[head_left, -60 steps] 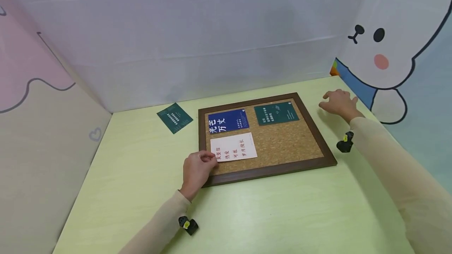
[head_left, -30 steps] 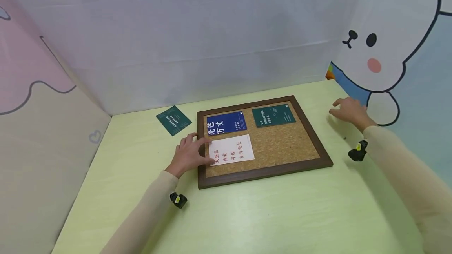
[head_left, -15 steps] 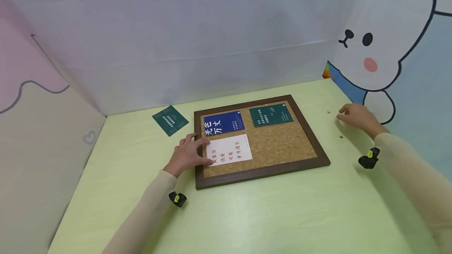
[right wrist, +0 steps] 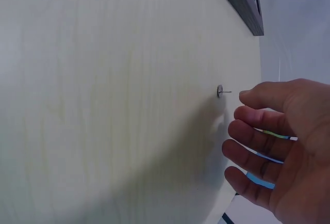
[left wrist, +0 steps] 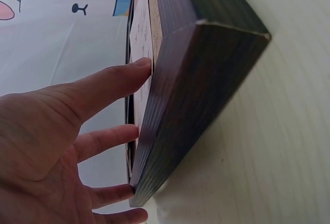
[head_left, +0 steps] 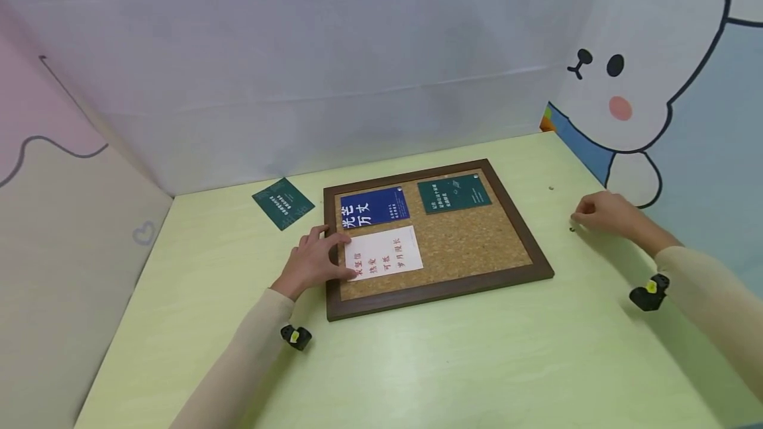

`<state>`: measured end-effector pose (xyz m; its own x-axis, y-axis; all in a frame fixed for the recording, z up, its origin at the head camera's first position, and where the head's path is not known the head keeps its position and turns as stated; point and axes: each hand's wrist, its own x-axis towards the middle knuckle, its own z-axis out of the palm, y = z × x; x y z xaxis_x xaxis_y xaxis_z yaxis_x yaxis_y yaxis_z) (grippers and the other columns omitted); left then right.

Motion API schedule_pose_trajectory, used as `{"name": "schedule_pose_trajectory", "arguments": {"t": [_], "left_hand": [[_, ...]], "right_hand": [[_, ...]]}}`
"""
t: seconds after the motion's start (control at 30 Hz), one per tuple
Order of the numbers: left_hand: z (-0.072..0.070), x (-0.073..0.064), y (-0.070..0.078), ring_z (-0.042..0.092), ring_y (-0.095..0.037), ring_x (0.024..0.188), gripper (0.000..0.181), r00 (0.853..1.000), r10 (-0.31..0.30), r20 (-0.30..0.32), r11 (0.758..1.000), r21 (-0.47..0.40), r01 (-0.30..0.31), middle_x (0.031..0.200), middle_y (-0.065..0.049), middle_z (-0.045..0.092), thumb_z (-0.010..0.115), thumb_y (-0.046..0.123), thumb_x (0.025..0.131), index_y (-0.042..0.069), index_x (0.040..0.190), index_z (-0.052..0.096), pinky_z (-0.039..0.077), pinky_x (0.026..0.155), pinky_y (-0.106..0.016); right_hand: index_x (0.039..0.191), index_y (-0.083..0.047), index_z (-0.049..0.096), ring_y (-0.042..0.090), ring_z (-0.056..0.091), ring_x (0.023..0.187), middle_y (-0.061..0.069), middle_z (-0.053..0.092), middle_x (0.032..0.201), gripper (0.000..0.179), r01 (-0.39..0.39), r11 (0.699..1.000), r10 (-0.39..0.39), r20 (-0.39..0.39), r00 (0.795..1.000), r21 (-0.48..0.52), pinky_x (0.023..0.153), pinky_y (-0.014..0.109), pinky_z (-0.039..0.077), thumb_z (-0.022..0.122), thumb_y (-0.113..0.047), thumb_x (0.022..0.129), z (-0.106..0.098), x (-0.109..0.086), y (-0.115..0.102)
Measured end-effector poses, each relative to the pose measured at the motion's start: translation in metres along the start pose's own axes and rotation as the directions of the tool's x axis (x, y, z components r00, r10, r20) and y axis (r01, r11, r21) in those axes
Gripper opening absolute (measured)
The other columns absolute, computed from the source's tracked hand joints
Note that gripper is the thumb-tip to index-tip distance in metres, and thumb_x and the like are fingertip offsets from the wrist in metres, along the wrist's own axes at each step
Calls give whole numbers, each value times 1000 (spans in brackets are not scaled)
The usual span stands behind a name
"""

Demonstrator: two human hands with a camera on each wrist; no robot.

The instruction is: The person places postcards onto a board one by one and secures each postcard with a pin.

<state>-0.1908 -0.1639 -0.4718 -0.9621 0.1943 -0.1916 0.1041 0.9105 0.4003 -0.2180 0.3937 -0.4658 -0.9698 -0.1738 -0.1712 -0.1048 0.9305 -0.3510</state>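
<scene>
A white card [head_left: 384,253] with red characters lies on the framed cork board [head_left: 465,250]. My left hand [head_left: 311,260] spans the card's left edge, its thumb and forefinger spread and touching it. In the left wrist view, the other fingers [left wrist: 111,195] reach along the dark wooden frame [left wrist: 170,105]. To the right of the board, my right hand [head_left: 605,212] hovers with loosely bent fingers beside a thumbtack [right wrist: 220,91], which rests on its head with its pin sticking up. A small gap separates thumb tip and pin in the right wrist view.
On the board's upper half are a blue card [head_left: 374,207] and a green card [head_left: 454,193], each with a tack at its upper right corner. Another green card [head_left: 283,204] lies on the table left of the board. A second tack [head_left: 551,188] lies farther back.
My left hand has shifted from the white card's lower left corner to span its left edge. My right hand has moved right and nearer, down to the thumbtack.
</scene>
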Motion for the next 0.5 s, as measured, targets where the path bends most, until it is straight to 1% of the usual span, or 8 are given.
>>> {"name": "schedule_pose_trajectory", "arguments": {"t": [0.17, 0.3, 0.5], "left_hand": [[0, 0, -1, 29, -44, 139, 73, 1000, -3, 0, 1000, 1, 3, 157, -19, 27, 84, 49, 69, 27, 134, 59, 29, 107, -65], [0, 0, -1, 29, -44, 139, 73, 1000, -2, 4, 1000, -4, 2, 157, -19, 26, 84, 48, 69, 27, 134, 58, 29, 107, -64], [1, 1, -1, 30, -44, 138, 73, 1000, 2, 4, 1000, 0, -2, 157, -19, 26, 84, 48, 70, 27, 134, 58, 30, 107, -64]], "right_hand": [[83, -2, 68, 13, 47, 63, -2, 58, 68, 21, 34, 999, -34, 23, 999, 6, 57, 29, 38, 66, -21, 91, 3, -5, -5], [79, -6, 67, 12, 45, 62, -4, 54, 66, 18, 54, 999, -53, 41, 998, -8, 56, 28, 35, 67, -20, 90, 4, -9, -7], [81, -4, 67, 13, 45, 63, -3, 53, 67, 15, 59, 998, -58, 39, 998, -16, 57, 28, 35, 66, -17, 90, 7, -8, -7]]}}
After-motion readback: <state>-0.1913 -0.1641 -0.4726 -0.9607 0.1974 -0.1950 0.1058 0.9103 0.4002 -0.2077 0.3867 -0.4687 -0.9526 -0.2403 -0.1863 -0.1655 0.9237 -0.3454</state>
